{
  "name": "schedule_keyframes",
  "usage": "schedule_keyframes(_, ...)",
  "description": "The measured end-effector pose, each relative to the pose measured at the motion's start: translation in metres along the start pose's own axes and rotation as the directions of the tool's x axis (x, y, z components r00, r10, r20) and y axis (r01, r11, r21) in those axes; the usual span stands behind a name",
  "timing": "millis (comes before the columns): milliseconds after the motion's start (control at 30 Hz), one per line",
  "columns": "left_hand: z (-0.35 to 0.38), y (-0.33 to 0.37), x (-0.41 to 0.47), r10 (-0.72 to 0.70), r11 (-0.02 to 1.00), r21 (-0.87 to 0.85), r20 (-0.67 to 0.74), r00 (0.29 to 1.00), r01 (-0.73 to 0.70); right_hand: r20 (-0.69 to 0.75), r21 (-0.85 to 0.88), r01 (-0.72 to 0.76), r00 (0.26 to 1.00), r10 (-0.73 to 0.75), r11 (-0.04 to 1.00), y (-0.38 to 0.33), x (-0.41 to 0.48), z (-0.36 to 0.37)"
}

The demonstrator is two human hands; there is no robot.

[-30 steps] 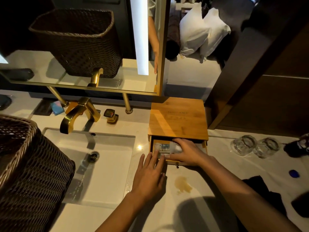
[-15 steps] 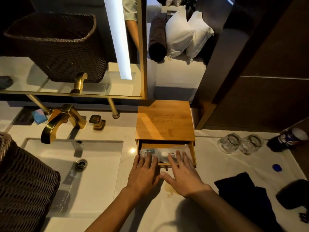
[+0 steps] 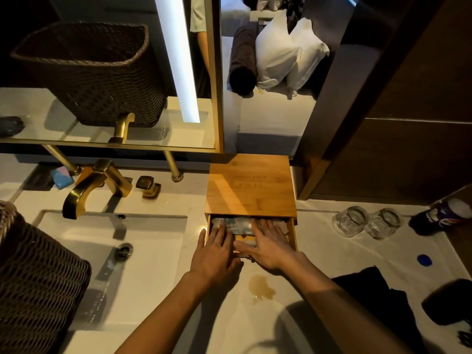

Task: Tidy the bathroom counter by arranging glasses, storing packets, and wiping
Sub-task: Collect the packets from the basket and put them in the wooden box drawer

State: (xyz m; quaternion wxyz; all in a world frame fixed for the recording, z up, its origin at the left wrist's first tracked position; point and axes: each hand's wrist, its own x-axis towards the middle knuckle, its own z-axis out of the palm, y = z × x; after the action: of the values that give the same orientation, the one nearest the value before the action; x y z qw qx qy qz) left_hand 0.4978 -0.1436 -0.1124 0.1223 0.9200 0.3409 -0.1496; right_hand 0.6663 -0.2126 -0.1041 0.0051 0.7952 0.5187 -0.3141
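Note:
A bamboo box stands on the white counter right of the sink, its drawer pulled partly out. White packets lie inside the drawer. My left hand and my right hand rest flat on the drawer's front with fingers spread over the packets; neither grips anything. Two clear glasses stand upside down side by side to the right. A brown spill sits on the counter just in front of my hands. A dark cloth lies at the lower right.
The sink with a gold tap is on the left, a woven basket at its near left. A dark bottle lies at the far right, with a blue cap nearby. A mirror stands behind.
My right hand has come out of the drawer and now lies flat beside my left hand on the drawer front. The view has shifted so that the box sits more central.

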Motion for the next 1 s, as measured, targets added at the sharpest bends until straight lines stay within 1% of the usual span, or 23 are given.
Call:
schedule_keyframes(67, 0.0, -0.001, 0.003, -0.006, 1.0, 0.016, 0.031, 0.999, 0.006, -0.031, -0.01, 0.031, 0.999, -0.031, 0.999, 0.0, -0.011, 0.005)
schedule_keyframes(200, -0.004, -0.002, 0.01, 0.001, 0.998, 0.069, 0.08, 0.997, -0.007, -0.039, -0.051, 0.079, 0.996, -0.081, 0.996, 0.004, -0.027, 0.015)
schedule_keyframes(300, -0.004, -0.002, 0.015, -0.018, 0.998, 0.062, 0.049, 0.999, 0.015, -0.14, 0.004, 0.098, 0.985, -0.096, 0.995, 0.009, -0.012, 0.008)
schedule_keyframes(333, -0.004, -0.001, 0.015, -0.02, 0.998, 0.06, 0.042, 0.999, 0.017, -0.128, 0.017, 0.088, 0.988, -0.085, 0.996, 0.009, -0.006, 0.005)
schedule_keyframes(433, -0.007, 0.0, 0.015, -0.013, 0.998, 0.061, 0.038, 0.999, 0.01, -0.007, 0.038, 0.037, 0.999, -0.037, 0.999, 0.007, -0.002, 0.004)
schedule_keyframes(500, -0.008, 0.0, 0.015, -0.008, 0.998, 0.07, 0.048, 0.999, 0.004, 0.032, 0.032, 0.046, 0.998, -0.047, 0.998, 0.002, -0.011, 0.01)
schedule_keyframes(600, -0.008, -0.002, 0.017, -0.001, 0.997, 0.076, 0.04, 0.999, -0.002, 0.073, -0.023, 0.079, 0.994, -0.077, 0.997, -0.003, -0.025, 0.017)
schedule_keyframes(633, -0.007, -0.003, 0.018, 0.001, 0.997, 0.076, 0.038, 0.999, -0.004, 0.078, -0.014, 0.084, 0.993, -0.083, 0.996, -0.005, -0.027, 0.016)
schedule_keyframes(700, -0.007, -0.003, 0.019, 0.003, 0.997, 0.081, 0.049, 0.999, -0.007, 0.046, 0.09, 0.088, 0.995, -0.093, 0.992, -0.007, -0.025, 0.008)
schedule_keyframes(733, -0.007, -0.003, 0.019, 0.002, 0.997, 0.082, 0.052, 0.999, -0.007, 0.005, 0.135, 0.101, 0.995, -0.102, 0.986, -0.007, -0.021, 0.006)
schedule_keyframes(767, -0.007, -0.002, 0.019, 0.0, 0.997, 0.082, 0.052, 0.999, -0.004, -0.034, 0.141, 0.115, 0.993, -0.111, 0.983, -0.005, -0.017, 0.006)
schedule_keyframes(800, -0.008, -0.001, 0.02, -0.005, 0.997, 0.078, 0.052, 0.999, 0.001, -0.051, 0.107, 0.118, 0.992, -0.113, 0.987, -0.003, -0.012, 0.006)
schedule_keyframes(900, -0.009, -0.001, 0.027, -0.016, 0.997, 0.081, 0.052, 0.999, 0.011, -0.014, -0.016, 0.074, 0.997, -0.074, 0.997, 0.006, 0.0, 0.012)
schedule_keyframes(933, -0.009, -0.001, 0.03, -0.013, 0.996, 0.089, 0.051, 0.999, 0.009, -0.055, -0.011, 0.066, 0.996, -0.066, 0.998, 0.005, 0.001, 0.012)
schedule_keyframes(1000, -0.008, -0.003, 0.036, -0.006, 0.995, 0.1, 0.047, 0.999, 0.001, -0.225, 0.04, 0.074, 0.972, -0.063, 0.996, 0.002, 0.003, 0.01)
